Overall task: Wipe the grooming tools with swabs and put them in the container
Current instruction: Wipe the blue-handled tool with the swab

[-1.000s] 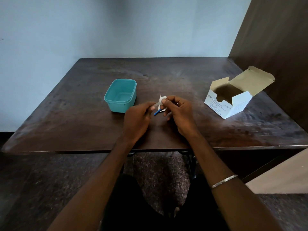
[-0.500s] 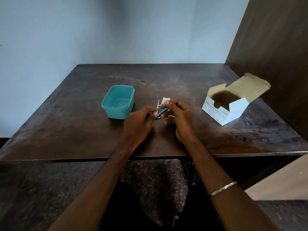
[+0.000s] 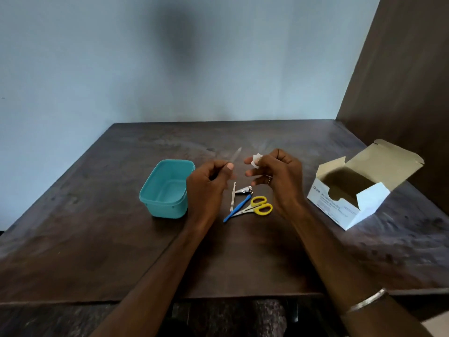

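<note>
My left hand (image 3: pixel 209 181) pinches a thin metal tool (image 3: pixel 237 154), blurred, its tip slanting up and to the right above the table. My right hand (image 3: pixel 274 173) holds a small white swab (image 3: pixel 257 160) between thumb and fingers, a short gap from that tool. Below the hands, on the table, lie a silver nail clipper (image 3: pixel 244 190), a narrow metal file (image 3: pixel 233 199), a blue-handled tool (image 3: pixel 237 208) and yellow-handled scissors (image 3: pixel 258 207). The teal container (image 3: pixel 167 188) stands open just left of my left hand; nothing shows inside it.
An open white swab box (image 3: pixel 349 203) with its flap raised sits at the right of the dark wooden table (image 3: pixel 97 227). A dark wooden panel (image 3: pixel 401 81) rises at the right edge and a pale wall stands behind. The table's front edge is near my forearms.
Both hands have lifted and drawn apart, uncovering the tools lying on the table. The left hand now holds a thin metal tool raised; the swab stays in the right hand. The camera tilted up.
</note>
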